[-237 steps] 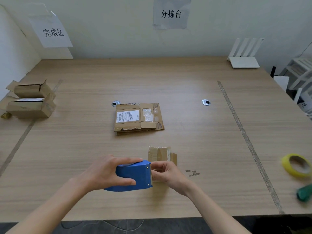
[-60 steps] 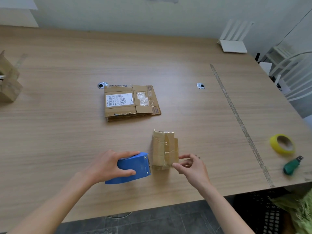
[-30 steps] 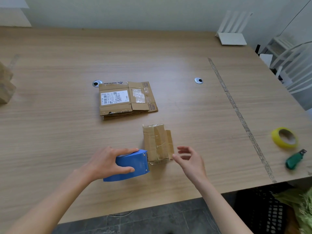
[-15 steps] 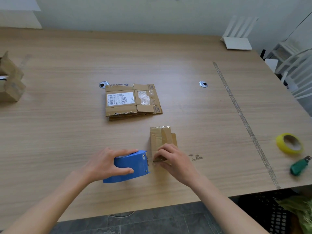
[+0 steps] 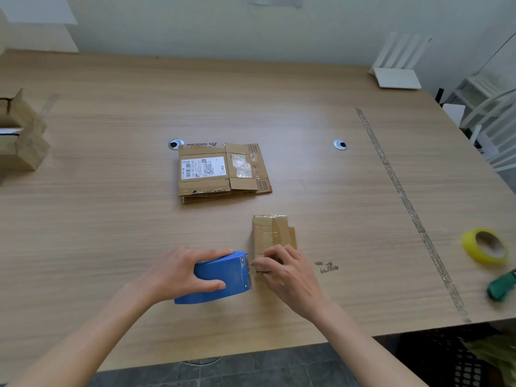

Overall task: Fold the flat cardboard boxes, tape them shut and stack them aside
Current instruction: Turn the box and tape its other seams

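A small folded cardboard box [image 5: 270, 231] stands on the wooden table [image 5: 111, 219] near the front edge, with tape across its top. My left hand [image 5: 178, 270] grips a blue tape dispenser [image 5: 223, 276] just left of the box, its cutter end against the box's near corner. My right hand [image 5: 287, 275] rests on the box's near end, fingertips pinching at the dispenser's mouth; the tape itself is too thin to see. A stack of flat cardboard boxes [image 5: 222, 170] with a white label lies at the table's middle.
Finished boxes [image 5: 21, 135] are stacked at the far left edge. A yellow tape roll [image 5: 484, 245] and a green-handled tool [image 5: 501, 287] lie at the right edge. A tape strip [image 5: 405, 199] runs down the table. A white router [image 5: 396, 71] sits at the back right.
My right hand has come from beside the box onto its near end, next to the dispenser's mouth. My left hand has kept the dispenser against the box.
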Demonstrator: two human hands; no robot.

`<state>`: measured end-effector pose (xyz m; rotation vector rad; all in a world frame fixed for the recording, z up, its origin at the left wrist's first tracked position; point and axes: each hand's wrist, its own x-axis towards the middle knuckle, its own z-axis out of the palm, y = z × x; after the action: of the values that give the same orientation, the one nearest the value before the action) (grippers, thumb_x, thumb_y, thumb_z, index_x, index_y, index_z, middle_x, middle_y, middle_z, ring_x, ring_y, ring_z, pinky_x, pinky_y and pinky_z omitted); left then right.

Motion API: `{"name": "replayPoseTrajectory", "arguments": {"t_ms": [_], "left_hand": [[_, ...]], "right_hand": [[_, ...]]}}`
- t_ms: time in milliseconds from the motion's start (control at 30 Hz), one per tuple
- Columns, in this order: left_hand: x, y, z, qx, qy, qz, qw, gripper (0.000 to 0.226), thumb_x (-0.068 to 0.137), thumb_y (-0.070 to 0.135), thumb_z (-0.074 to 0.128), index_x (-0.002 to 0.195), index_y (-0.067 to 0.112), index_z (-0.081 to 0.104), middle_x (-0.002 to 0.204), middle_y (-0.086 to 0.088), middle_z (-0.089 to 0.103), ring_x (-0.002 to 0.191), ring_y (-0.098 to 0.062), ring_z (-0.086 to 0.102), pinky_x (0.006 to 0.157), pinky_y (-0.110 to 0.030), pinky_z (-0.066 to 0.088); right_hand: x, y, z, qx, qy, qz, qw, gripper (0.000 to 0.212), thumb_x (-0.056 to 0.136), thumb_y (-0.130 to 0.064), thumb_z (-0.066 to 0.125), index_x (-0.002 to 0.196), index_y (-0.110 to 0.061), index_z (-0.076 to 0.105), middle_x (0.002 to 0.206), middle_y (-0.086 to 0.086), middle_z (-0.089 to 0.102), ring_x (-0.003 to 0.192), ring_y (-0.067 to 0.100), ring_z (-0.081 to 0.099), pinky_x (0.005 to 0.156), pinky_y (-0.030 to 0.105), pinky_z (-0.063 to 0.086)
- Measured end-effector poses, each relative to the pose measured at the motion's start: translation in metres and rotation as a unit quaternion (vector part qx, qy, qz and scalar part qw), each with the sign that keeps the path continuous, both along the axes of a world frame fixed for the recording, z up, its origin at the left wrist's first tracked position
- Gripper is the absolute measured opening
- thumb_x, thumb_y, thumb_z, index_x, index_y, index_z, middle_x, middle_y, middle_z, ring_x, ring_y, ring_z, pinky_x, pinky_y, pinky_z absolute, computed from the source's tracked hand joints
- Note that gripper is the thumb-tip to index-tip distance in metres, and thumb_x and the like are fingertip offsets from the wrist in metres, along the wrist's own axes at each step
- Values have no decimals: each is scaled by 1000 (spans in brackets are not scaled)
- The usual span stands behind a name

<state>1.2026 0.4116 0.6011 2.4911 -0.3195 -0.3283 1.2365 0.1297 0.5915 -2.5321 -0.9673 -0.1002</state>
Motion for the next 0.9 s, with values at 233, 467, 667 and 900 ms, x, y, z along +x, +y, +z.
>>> {"name": "replayPoseTrajectory", "arguments": {"t_ms": [233, 467, 667, 900], "left_hand": [[8, 0, 3, 37, 16, -11, 999, 63, 72, 78, 58, 131, 73, 38, 91, 32, 66, 80, 4, 61, 60, -11, 42], [24, 0, 11, 135, 3, -50, 990, 71, 72, 77, 54, 140, 61, 42, 87, 21, 69, 70, -4, 58, 69, -23, 49], [16, 16, 1, 173, -8, -20, 985, 69, 69, 81, 50, 136, 64, 45, 82, 27, 67, 70, 0, 58, 61, -14, 42], [28, 3, 7, 202, -5, -1, 979, 69, 68, 80, 47, 135, 62, 46, 79, 27, 63, 66, 3, 51, 58, -16, 37]], "right_hand": [[1, -5, -7, -12, 29, -11, 999, 22, 90, -25, 70, 110, -33, 72, 107, -4, 61, 93, 20, 58, 78, 32, 50], [0, -6, -9, -22, 40, -25, 999, 28, 89, -27, 73, 114, -38, 69, 107, -7, 59, 93, 16, 58, 76, 26, 43], [3, -6, -14, -17, 55, -38, 998, 31, 89, -25, 72, 118, -36, 65, 111, -10, 58, 98, 15, 54, 81, 27, 43], [3, -4, -17, -23, 75, -53, 995, 40, 90, -50, 62, 128, -38, 58, 112, -15, 54, 100, 12, 50, 84, 28, 44]]}}
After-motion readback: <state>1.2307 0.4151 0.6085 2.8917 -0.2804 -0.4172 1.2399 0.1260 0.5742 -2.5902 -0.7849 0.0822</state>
